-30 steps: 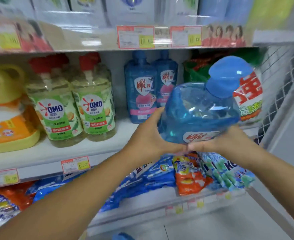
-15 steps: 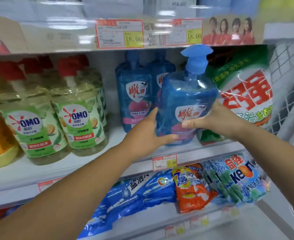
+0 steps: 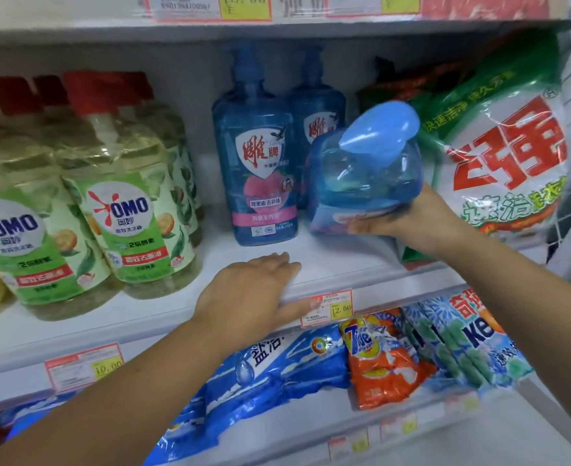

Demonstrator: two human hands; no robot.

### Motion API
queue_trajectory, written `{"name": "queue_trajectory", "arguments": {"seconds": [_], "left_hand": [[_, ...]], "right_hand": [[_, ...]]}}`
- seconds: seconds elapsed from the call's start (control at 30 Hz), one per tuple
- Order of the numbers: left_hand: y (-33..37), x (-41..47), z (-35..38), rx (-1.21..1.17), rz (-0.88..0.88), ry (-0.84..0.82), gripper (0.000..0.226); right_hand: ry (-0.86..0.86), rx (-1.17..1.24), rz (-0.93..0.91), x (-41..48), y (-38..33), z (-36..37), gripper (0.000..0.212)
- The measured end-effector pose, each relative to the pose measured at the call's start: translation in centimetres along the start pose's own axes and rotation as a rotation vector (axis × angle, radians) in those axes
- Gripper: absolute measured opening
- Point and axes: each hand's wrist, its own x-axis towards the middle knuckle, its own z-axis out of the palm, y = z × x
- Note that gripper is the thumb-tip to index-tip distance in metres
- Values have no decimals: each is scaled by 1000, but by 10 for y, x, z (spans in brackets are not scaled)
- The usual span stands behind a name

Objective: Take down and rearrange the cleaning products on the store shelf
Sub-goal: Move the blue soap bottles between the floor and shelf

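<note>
Released by my left hand [image 3: 254, 292], the pump bottle [image 3: 361, 176] tilts toward me just right of the standing blue bottle [image 3: 257, 176]; my right hand [image 3: 415, 220] grips its base, probably to seat it. The left lies flat on the shelf [image 3: 331, 260] in front.

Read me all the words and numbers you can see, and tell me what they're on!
"OMO": green-labelled bottles.
"雕牌": upright blue bottle.
"12.00": price tag below that bottle.
"Tide": orange bag.
"Ke": blue-green bag; the rest is hidden.
Too blurred to read: small print, other price tags, tilted blue bottle label.
</note>
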Motion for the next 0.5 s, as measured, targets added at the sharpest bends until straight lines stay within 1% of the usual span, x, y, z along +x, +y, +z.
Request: {"name": "queue_trajectory", "arguments": {"seconds": [0.13,0.2,0.3,0.37,0.43,0.5], "left_hand": [[0,-1,2,-17,5,25,75],[-1,-1,3,-12,6,46,74],[-1,1,4,-7,10,57,74],[-2,1,6,-14,12,63,75],[-2,1,7,-14,12,70,75],[-2,1,7,-11,11,73,76]], "right_hand": [[2,-42,5,28,9,-5,111],[-40,-59,42,43,8,-13,109],[-95,-77,155,61,6,-19,108],[-109,-86,213,71,4,-20,101],[-116,-65,233,77,0,-20,95],[-114,-26,237,79,-2,-17,99]]}}
